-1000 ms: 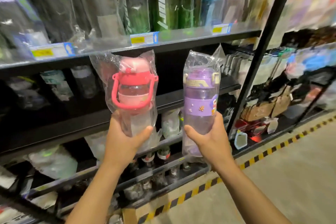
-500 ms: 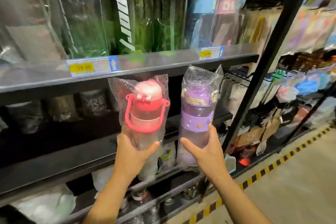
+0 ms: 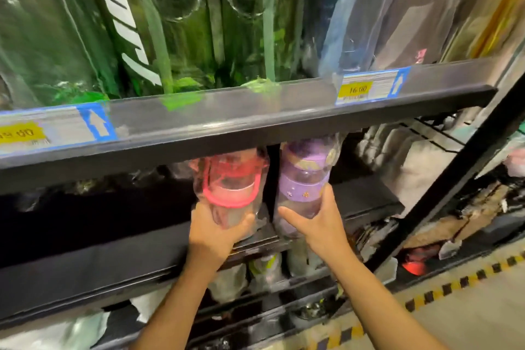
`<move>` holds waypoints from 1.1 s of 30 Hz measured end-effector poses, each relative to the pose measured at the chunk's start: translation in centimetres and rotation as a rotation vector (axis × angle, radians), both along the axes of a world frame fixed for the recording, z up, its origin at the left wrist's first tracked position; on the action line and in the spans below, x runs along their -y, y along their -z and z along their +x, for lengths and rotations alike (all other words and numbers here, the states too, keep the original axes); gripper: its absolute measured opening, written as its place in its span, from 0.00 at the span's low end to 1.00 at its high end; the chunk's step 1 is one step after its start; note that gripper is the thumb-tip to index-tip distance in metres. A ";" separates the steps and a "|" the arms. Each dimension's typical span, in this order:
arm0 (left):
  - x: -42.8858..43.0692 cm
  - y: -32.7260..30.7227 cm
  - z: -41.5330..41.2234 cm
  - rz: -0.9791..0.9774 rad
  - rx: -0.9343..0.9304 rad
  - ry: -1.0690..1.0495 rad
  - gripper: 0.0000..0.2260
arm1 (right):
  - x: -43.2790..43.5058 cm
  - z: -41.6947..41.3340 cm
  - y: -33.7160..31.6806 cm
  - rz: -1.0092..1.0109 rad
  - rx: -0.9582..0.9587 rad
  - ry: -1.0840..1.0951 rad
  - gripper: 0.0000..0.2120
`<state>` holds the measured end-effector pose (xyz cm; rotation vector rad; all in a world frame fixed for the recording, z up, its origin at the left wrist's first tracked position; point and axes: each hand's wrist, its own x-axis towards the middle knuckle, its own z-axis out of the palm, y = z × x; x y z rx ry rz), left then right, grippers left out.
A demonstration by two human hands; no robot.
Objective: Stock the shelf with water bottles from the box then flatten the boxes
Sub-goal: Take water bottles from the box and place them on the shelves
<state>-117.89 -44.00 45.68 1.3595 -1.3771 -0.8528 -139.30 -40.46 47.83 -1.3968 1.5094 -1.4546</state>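
Stocking step: I hold two bagged bottles at the middle shelf (image 3: 113,253) front, their tops tucked under the upper shelf (image 3: 227,122).
My left hand (image 3: 216,233) grips the pink bottle (image 3: 233,182), my right hand (image 3: 315,224) grips the purple bottle (image 3: 304,179); next, I judge, I set both down upright and let go.

The left hand (image 3: 211,231) grips a bagged red-handled bottle (image 3: 231,189), the right hand (image 3: 318,224) a bagged purple bottle (image 3: 305,179). Both stand side by side above the dark middle shelf (image 3: 85,264), tops hidden behind the upper shelf (image 3: 227,122), where green bottles (image 3: 170,23) stand.
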 end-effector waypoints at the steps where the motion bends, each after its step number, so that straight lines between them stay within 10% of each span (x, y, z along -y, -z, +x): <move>1: 0.3 0.1 -0.1 0.023 0.026 -0.040 0.25 | 0.9 -0.3 0.3 0.003 -0.006 -0.020 0.31; 15: 5.3 1.0 -2.5 0.242 0.059 -0.228 0.18 | 9.8 -0.9 0.8 0.054 0.005 -0.132 0.40; 24: 5.8 2.8 -2.0 0.287 0.119 -0.197 0.15 | 10.5 -2.6 3.4 0.432 -0.382 -0.141 0.28; 33: 12.1 2.2 -3.1 -0.008 0.165 -0.236 0.31 | 16.6 -1.8 4.4 0.090 -0.247 -0.013 0.30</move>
